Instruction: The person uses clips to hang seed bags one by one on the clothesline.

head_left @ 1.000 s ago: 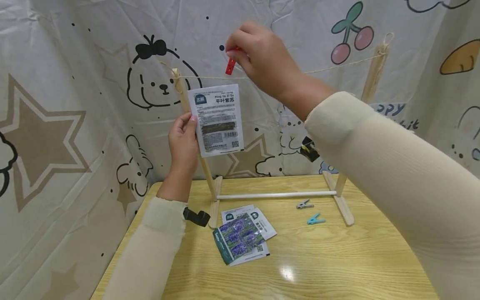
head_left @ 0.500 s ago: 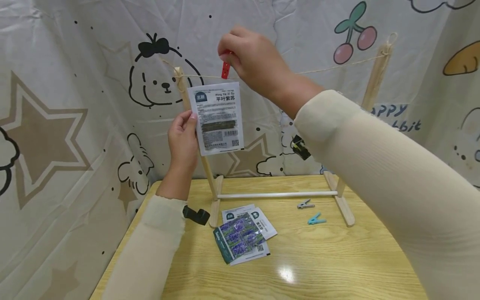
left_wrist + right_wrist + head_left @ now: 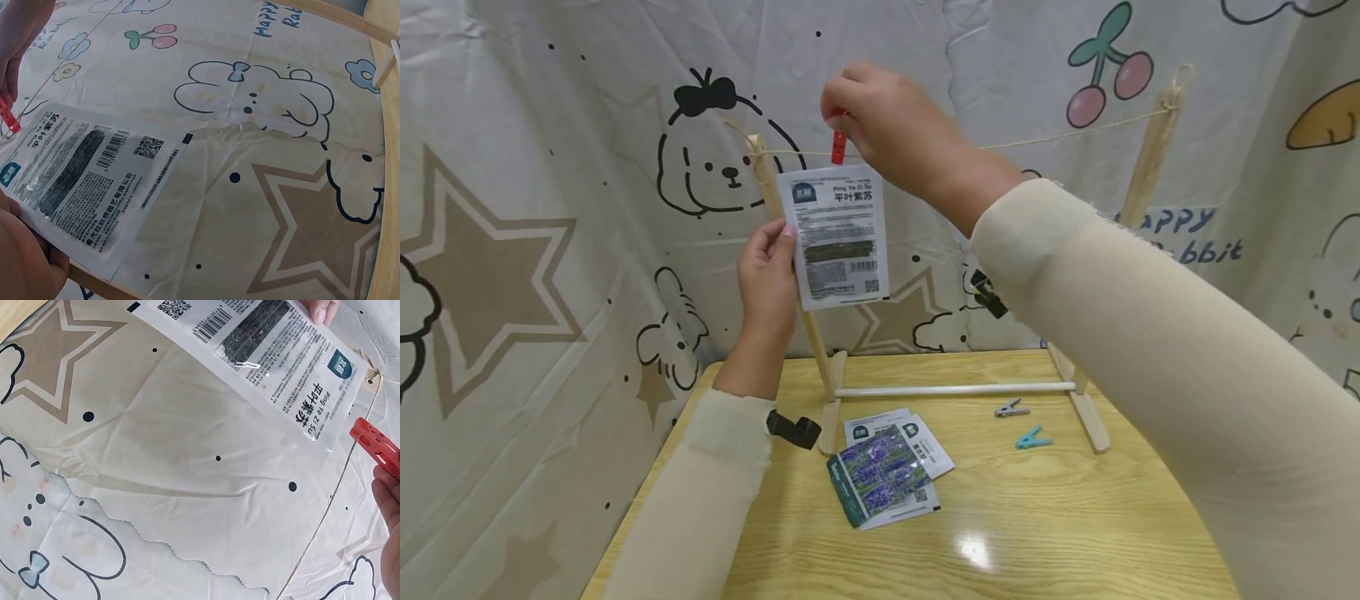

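A white printed seed packet is held upright by its left edge in my left hand, its top just below the string. Above that top edge my right hand pinches a red clothespin that points downward. In the right wrist view the red clothespin overlaps the string, and the packet appears apart from it. The left wrist view shows the packet with the clothespin near its top corner.
The string spans two wooden posts joined below by a white rod. On the wooden table lie overlapping seed packets, a grey clothespin and a blue clothespin. A patterned cloth hangs behind.
My right hand has moved left and down with the red clothespin, bringing it from above the string to the packet's top edge. The left hand and packet have barely moved.
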`<state>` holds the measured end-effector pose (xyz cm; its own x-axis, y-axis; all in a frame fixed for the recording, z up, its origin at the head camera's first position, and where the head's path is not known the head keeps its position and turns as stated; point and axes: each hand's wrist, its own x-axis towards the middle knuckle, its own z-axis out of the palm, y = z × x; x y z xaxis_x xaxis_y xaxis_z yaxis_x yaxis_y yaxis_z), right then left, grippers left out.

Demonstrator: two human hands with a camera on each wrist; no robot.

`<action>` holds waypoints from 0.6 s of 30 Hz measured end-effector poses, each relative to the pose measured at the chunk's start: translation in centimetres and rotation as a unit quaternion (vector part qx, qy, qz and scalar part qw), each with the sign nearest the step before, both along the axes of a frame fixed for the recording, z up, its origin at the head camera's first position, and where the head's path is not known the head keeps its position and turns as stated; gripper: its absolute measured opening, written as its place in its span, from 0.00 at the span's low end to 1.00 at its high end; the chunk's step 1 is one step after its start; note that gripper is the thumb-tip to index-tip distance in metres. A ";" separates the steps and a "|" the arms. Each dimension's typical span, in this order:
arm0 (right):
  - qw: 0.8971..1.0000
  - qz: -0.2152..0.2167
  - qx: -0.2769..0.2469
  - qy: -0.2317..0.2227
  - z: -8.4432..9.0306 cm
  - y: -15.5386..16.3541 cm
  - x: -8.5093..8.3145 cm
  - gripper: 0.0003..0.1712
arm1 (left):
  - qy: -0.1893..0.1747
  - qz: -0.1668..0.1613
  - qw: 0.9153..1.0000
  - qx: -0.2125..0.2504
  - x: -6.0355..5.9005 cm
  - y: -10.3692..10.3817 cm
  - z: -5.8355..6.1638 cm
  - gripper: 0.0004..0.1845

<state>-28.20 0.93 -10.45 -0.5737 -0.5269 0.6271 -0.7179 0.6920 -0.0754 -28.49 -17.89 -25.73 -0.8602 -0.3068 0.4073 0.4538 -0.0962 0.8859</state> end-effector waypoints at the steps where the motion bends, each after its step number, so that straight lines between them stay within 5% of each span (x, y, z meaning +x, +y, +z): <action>1: 1.000 0.004 0.003 0.000 0.0 -0.1 0.0 0.13 | 0.000 0.000 1.000 0.000 0.0 0.0 0.0 0.12; 18: 0.999 0.007 0.041 -0.009 0.3 -1.0 -0.4 0.13 | -0.002 -0.006 1.000 0.001 0.2 0.1 0.2 0.12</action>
<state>-28.55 -0.07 -10.12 -0.5775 -0.5834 0.5710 -0.7259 0.6870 -0.0322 -28.28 -17.84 -25.50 -0.8657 -0.2975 0.4027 0.4486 -0.1038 0.8877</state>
